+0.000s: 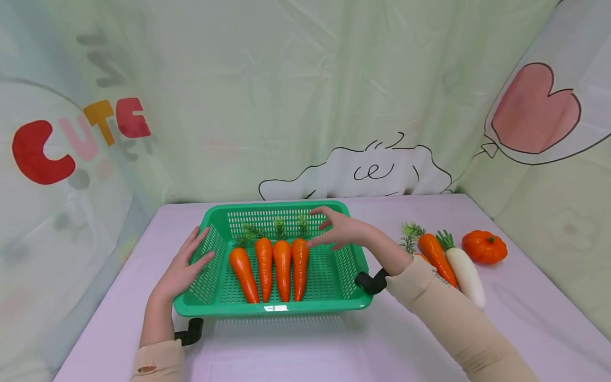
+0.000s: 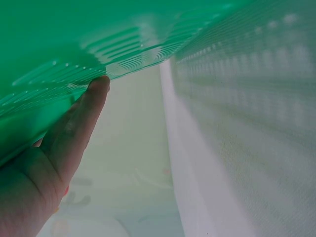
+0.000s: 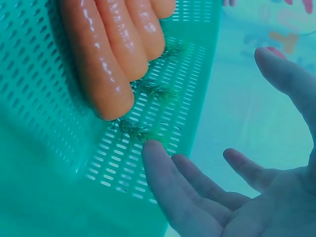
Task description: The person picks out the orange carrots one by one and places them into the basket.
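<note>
Several orange toy carrots [image 1: 282, 268] with green tops lie side by side in a green plastic basket [image 1: 310, 306]. My left hand [image 1: 183, 268] holds the basket's left side, its thumb over the rim. In the left wrist view, a finger [image 2: 81, 128] of that hand touches the basket's outer wall. Above the rightmost carrot [image 1: 300, 265], near its leafy top, hovers my right hand [image 1: 346, 231] with fingers spread and nothing held. The right wrist view shows those fingers [image 3: 173, 192] close to the green leaves [image 3: 136, 131]; whether they touch is unclear.
To the right of the basket lie another carrot [image 1: 436, 257], a white radish [image 1: 467, 273] and an orange pumpkin [image 1: 484, 247]. A further orange piece there is partly hidden by my right arm. Behind the pale table [image 1: 248, 355] hangs a printed curtain [image 1: 229, 106].
</note>
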Available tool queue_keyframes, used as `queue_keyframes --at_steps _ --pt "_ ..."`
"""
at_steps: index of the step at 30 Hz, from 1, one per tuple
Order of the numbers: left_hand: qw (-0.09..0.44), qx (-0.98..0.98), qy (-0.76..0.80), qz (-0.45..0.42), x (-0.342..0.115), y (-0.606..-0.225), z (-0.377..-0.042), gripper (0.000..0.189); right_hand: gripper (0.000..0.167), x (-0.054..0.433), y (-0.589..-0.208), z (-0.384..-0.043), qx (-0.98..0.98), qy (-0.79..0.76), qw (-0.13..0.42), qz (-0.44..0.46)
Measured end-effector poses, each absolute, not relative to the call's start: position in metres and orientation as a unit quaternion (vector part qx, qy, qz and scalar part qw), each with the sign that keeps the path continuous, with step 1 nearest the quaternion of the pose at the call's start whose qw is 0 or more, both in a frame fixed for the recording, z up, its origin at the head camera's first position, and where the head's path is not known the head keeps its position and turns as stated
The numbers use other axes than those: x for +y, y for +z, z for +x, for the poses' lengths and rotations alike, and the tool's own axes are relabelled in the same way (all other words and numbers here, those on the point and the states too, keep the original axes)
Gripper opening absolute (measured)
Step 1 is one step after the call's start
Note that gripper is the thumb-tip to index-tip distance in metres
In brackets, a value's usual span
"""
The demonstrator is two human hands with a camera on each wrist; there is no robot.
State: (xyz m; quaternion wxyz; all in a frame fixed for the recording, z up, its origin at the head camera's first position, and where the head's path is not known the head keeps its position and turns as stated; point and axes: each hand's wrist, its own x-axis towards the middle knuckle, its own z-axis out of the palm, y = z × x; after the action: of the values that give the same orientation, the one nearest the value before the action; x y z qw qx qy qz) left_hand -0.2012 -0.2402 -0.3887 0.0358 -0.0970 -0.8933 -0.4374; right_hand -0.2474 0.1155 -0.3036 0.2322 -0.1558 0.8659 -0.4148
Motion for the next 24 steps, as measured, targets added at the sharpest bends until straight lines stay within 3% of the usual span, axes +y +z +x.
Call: queue_keyframes --at_steps 24 --pt "0.037 -0.892 -0.441 -0.096 -0.241 -0.390 -0.202 0.061 0.075 0.187 -0.301 -0.213 0.884 -0.427 0.081 -0.175"
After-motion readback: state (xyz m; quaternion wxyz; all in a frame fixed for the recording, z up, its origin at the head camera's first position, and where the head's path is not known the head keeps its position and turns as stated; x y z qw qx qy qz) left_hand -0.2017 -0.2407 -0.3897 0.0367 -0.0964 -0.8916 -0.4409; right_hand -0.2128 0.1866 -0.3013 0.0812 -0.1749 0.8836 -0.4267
